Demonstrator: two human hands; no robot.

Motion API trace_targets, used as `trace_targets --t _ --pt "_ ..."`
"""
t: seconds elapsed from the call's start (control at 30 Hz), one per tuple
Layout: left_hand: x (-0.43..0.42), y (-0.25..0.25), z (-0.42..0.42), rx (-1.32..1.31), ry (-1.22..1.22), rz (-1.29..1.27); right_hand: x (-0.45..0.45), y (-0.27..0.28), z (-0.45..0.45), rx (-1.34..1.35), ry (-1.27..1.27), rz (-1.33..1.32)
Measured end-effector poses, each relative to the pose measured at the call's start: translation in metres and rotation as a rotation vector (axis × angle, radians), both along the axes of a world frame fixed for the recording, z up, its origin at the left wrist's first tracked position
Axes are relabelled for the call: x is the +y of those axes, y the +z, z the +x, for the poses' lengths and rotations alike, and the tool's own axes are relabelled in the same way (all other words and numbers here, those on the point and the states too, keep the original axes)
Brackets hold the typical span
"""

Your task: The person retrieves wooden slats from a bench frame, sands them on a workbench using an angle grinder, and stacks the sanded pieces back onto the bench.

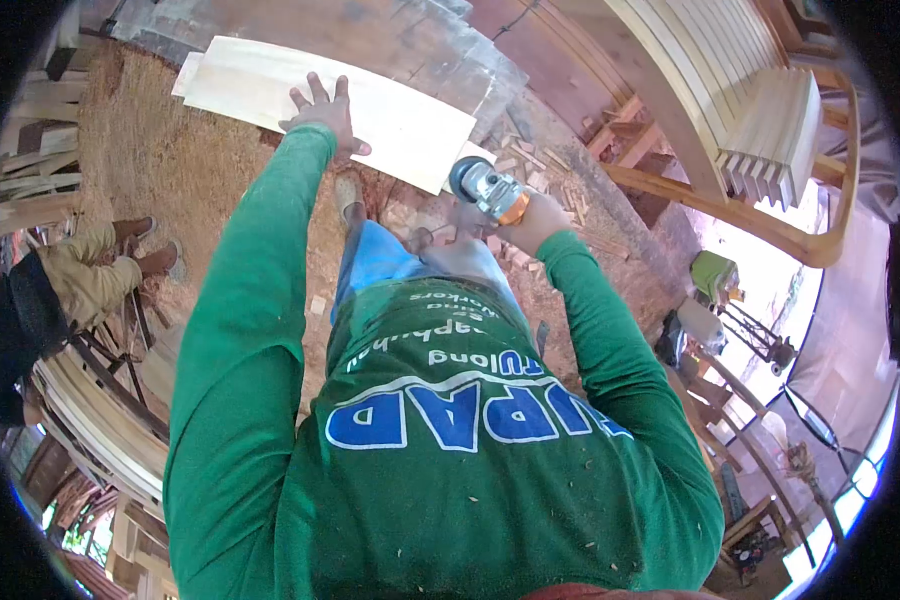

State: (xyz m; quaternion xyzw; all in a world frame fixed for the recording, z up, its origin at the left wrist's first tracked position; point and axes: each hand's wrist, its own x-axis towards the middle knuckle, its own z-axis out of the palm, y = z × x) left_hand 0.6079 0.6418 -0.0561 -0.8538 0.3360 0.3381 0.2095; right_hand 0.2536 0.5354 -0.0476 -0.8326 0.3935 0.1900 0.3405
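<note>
A long pale wooden board (410,125) lies across the near part of a worn work surface. My left hand (325,118) rests on the board with its fingers spread, pressing flat near its middle. In my right hand (536,222) is an angle grinder (492,192) with an orange body and silver head, my fingers wrapped round it. Its round disc (467,178) is beside the board's right end; whether they touch I cannot tell. Another pale piece of wood (183,76) sticks out from under the board's left end.
Wood offcuts (530,160) and sawdust (210,160) cover the ground. Several shaped wooden slats (770,130) stand at upper right beside a curved wooden frame (820,245). At the left another person's legs (100,265) show, near stacked boards (40,180).
</note>
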Motion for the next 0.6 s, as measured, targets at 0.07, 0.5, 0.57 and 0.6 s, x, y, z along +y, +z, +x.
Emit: trace_targets --t 0.07,0.5,0.57,0.6 --pt "0.001 -0.003 0.000 -0.003 0.009 -0.026 -0.020 0.007 0.011 0.081 -0.018 0.013" --pt "0.002 -0.016 0.001 -0.033 -0.012 -0.035 -0.042 0.003 0.003 0.120 -0.051 0.058" --pt "0.001 -0.015 0.003 -0.033 -0.030 -0.027 -0.028 -0.003 -0.002 0.092 0.067 0.018" --pt "0.001 -0.016 0.003 -0.031 -0.032 -0.023 -0.018 -0.002 -0.003 0.082 0.133 -0.002"
